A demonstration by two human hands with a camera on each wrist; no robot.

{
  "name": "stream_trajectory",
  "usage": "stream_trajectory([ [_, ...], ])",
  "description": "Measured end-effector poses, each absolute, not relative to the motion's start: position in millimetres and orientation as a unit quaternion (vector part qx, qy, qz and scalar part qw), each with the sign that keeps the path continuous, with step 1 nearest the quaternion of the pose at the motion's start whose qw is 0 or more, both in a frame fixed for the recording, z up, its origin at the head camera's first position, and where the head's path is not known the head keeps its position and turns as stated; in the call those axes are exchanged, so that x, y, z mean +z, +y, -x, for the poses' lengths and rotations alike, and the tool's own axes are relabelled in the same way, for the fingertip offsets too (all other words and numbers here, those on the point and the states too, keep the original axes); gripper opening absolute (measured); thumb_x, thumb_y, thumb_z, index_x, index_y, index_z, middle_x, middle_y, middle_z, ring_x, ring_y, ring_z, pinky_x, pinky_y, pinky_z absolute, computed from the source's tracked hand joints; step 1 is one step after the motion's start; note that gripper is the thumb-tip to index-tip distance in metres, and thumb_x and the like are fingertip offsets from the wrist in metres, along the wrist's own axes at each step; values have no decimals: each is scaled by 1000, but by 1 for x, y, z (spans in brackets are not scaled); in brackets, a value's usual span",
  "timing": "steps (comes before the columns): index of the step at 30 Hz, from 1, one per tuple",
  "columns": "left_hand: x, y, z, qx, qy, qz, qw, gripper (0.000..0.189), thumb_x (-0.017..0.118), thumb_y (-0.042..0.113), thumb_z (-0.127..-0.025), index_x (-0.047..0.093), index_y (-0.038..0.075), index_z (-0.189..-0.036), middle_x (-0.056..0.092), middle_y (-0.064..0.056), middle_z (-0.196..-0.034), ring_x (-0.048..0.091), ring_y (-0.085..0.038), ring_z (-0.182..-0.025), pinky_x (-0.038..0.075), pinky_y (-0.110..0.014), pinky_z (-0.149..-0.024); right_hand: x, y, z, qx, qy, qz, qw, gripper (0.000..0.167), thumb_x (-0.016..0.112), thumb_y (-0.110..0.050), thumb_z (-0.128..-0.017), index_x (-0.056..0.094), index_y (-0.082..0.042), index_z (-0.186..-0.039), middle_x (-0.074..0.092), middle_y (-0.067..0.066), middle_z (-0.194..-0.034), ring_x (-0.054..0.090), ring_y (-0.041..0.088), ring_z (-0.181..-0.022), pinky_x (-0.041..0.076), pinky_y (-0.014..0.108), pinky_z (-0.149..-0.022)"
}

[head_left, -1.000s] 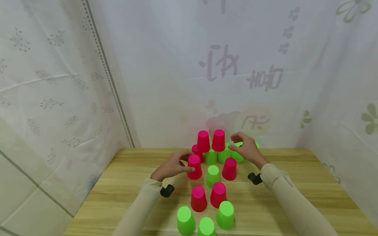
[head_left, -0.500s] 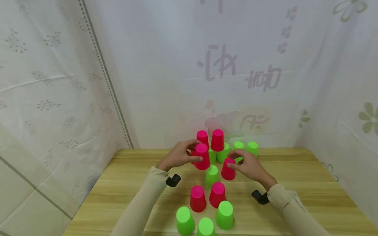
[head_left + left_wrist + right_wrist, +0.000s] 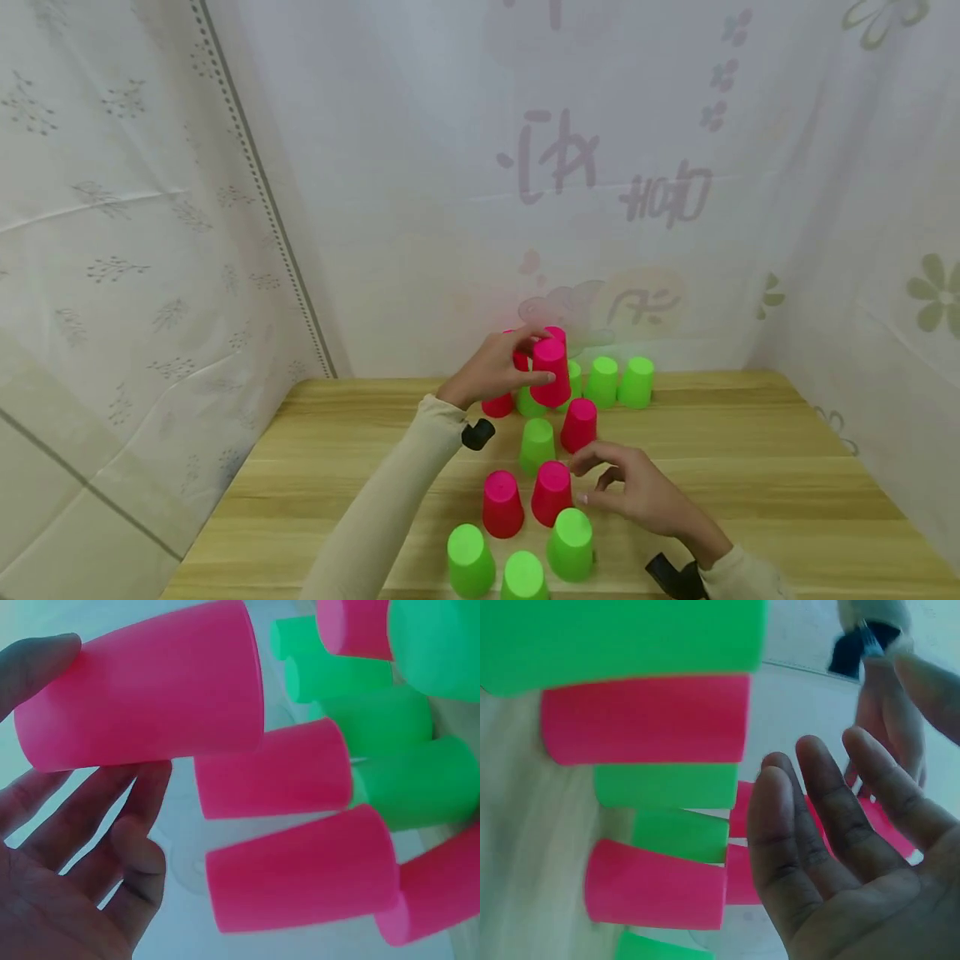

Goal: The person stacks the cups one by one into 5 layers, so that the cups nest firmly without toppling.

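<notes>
My left hand (image 3: 491,368) holds an upside-down pink cup (image 3: 550,375) in the air before the back row, thumb on one side and fingers on the other. Behind it, two pink cups (image 3: 300,874) stand on green cups (image 3: 420,784), partly hidden by hand and cup in the head view. My right hand (image 3: 637,493) hovers just right of a pink cup (image 3: 552,493), fingers bent loosely with nothing between them. Beside that one stands another pink cup (image 3: 502,505). Farther back are a green cup (image 3: 537,447) and a pink cup (image 3: 580,426).
At the front stand green cups, one left (image 3: 470,562), one middle (image 3: 523,577) and one right (image 3: 570,546). Two more green cups (image 3: 636,382) stand at the back right. The wooden table (image 3: 337,458) meets a patterned white curtain (image 3: 420,250) behind.
My left hand has lifted the pink cup off the table and carried it up and right. The right hand has come down from the back, past a pink cup, toward the front pair.
</notes>
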State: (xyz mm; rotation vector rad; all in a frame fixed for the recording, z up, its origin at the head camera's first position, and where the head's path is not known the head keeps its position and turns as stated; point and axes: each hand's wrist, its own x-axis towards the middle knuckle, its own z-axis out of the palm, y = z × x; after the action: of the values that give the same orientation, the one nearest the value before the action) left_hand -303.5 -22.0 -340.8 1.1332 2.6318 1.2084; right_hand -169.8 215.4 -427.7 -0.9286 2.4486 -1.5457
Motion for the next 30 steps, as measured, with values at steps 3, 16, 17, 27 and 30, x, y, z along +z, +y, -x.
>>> stream_trajectory([
  [3, -336, -9, 311, 390, 838, -382, -3, 51, 81, 23, -85, 59, 11, -129, 70, -3, -112, 65, -18, -104, 58, -41, -91, -434, 216, 161, -504, 806, 307, 58, 29, 73, -17, -92, 64, -6, -118, 67, 16, -113, 60, 2, -102, 57, 27, -76],
  [16, -317, 31, 335, 332, 866, -371, -44, 48, 79, 30, -86, 62, 11, -127, 69, -1, -116, 61, -21, -113, 53, -31, -92, -448, 209, 150, -520, 785, 313, 124, 40, 79, -19, -86, 63, -9, -121, 67, 8, -117, 61, 5, -105, 57, 27, -79],
  [17, -317, 34, 337, 324, 871, -367, -46, 49, 78, 31, -86, 61, 11, -128, 69, -1, -117, 61, -23, -115, 52, -32, -95, -449, 209, 149, -521, 785, 312, 126, 41, 79, -18, -85, 63, -9, -121, 67, 8, -118, 60, 5, -105, 57, 27, -79],
  [27, -337, 50, 348, 282, 903, -321, -40, 53, 76, 32, -88, 58, 15, -135, 65, -3, -130, 42, -26, -135, 44, -45, -108, -457, 210, 140, -511, 792, 304, 139, 39, 77, -14, -86, 63, -10, -122, 68, -1, -117, 62, 7, -102, 57, 26, -80],
  [30, -341, 52, 350, 280, 906, -315, -37, 52, 76, 32, -88, 58, 16, -134, 65, -3, -129, 42, -25, -134, 42, -45, -110, -459, 210, 140, -509, 792, 306, 139, 39, 76, -13, -86, 62, -10, -123, 68, -2, -117, 62, 5, -102, 57, 26, -81],
])
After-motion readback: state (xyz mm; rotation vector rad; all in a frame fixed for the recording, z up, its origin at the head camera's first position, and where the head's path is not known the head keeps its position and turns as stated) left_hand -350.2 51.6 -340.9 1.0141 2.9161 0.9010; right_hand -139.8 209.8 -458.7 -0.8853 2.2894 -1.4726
